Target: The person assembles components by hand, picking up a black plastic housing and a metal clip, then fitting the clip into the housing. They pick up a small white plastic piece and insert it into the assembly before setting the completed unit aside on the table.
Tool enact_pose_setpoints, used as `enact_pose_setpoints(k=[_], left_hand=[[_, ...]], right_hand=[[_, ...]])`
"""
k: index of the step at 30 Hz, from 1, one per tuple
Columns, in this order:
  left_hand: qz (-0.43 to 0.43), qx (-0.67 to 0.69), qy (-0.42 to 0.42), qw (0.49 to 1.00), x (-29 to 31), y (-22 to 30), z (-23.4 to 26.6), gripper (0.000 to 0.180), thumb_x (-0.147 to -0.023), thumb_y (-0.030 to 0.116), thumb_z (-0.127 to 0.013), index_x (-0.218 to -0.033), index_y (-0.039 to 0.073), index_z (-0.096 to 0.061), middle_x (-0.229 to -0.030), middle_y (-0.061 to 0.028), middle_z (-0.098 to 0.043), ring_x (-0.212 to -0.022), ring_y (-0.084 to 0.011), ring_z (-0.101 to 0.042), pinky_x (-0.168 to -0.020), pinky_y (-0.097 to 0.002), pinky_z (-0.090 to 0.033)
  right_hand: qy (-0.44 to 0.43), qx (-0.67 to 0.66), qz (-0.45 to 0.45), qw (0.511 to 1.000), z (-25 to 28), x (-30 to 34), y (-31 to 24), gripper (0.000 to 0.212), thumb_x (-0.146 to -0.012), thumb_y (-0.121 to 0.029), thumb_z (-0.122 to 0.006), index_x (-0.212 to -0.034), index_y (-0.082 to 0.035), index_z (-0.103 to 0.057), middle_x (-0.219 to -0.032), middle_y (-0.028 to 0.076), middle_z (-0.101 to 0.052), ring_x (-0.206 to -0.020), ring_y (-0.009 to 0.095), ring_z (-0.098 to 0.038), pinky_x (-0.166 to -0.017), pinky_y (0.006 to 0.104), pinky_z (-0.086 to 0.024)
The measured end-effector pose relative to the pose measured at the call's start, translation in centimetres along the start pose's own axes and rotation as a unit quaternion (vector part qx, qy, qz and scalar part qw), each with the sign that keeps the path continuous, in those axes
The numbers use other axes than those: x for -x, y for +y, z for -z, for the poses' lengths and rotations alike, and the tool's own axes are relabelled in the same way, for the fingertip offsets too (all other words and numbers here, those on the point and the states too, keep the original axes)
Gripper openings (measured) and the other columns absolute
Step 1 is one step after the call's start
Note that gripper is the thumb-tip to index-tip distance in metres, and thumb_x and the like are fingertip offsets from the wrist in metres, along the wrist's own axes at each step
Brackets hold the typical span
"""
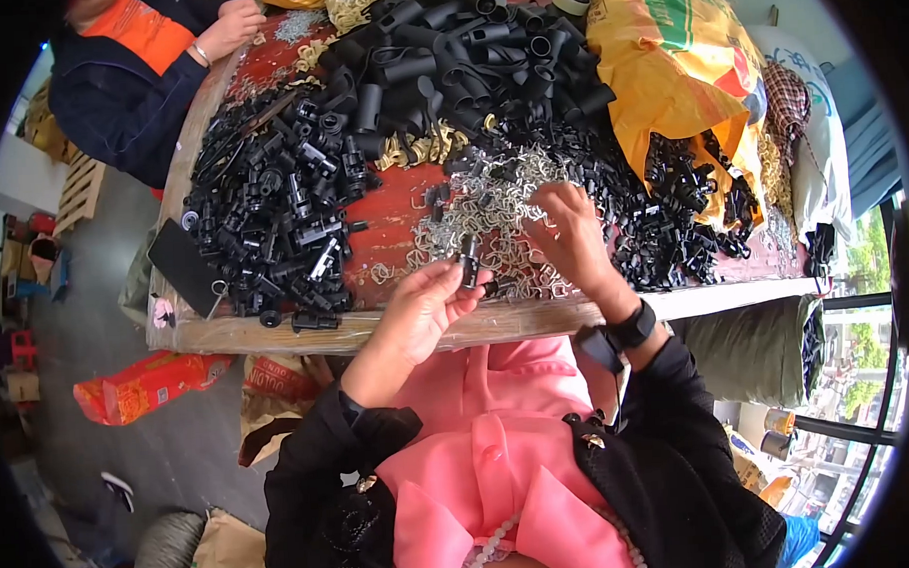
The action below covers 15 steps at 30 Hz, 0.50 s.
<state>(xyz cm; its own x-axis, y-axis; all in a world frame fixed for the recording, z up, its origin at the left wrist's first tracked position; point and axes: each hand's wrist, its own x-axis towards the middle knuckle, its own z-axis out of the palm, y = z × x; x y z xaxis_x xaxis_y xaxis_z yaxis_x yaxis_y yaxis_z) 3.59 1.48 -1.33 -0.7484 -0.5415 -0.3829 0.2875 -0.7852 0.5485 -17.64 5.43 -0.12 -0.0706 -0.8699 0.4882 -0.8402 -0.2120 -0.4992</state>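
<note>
Between the thumb and fingers of my left hand [435, 293] is a small black plastic fitting [469, 255], held upright near the table's front edge. My right hand [571, 232] is over a heap of small silvery metal clips [511, 187]; its fingers are bent, with the thumb apart from them, and no thing shows in its grasp. Left of my hands lies a large pile of black plastic fittings [296, 189]. Smaller black parts [663, 232] are heaped to the right of my right hand.
Wide black tubes [446, 49] are piled at the back of the red table [378, 249]. A yellow woven sack [657, 52] spills black parts at the right. Pale yellow pieces [420, 147] lie mid-table. Another person [132, 75] is at the far left. A dark flat panel [186, 268] leans at the left corner.
</note>
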Motion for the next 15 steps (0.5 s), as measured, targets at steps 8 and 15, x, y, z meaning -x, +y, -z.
enact_pose_setpoints(k=[8, 15], left_hand=[[-0.015, 0.032, -0.001, 0.999, -0.3, -0.1, -0.2, 0.012, -0.084, 0.012, -0.048, -0.091, 0.004, -0.053, -0.095, -0.0146, -0.057, -0.081, -0.0198, -0.057, -0.071, -0.0262, -0.047], [-0.019, 0.029, -0.012, 0.999, -0.4, -0.1, -0.3, 0.013, -0.084, 0.012, -0.048, -0.092, 0.004, -0.053, -0.095, -0.0140, -0.057, -0.081, -0.0194, -0.057, -0.070, -0.0265, -0.047]], right_hand=[[-0.164, 0.251, 0.002, 0.954, -2.1, 0.1, 5.1, 0.011, -0.074, -0.015, -0.052, -0.083, -0.009, -0.053, -0.080, 0.006, -0.052, -0.069, 0.026, -0.053, -0.059, 0.0356, -0.042], [-0.064, -0.163, -0.205, 0.963, -0.7, 0.4, 4.9, 0.007, -0.080, -0.014, -0.052, -0.081, -0.007, -0.050, -0.068, 0.005, -0.054, -0.053, 0.014, -0.051, -0.046, 0.0265, -0.041]])
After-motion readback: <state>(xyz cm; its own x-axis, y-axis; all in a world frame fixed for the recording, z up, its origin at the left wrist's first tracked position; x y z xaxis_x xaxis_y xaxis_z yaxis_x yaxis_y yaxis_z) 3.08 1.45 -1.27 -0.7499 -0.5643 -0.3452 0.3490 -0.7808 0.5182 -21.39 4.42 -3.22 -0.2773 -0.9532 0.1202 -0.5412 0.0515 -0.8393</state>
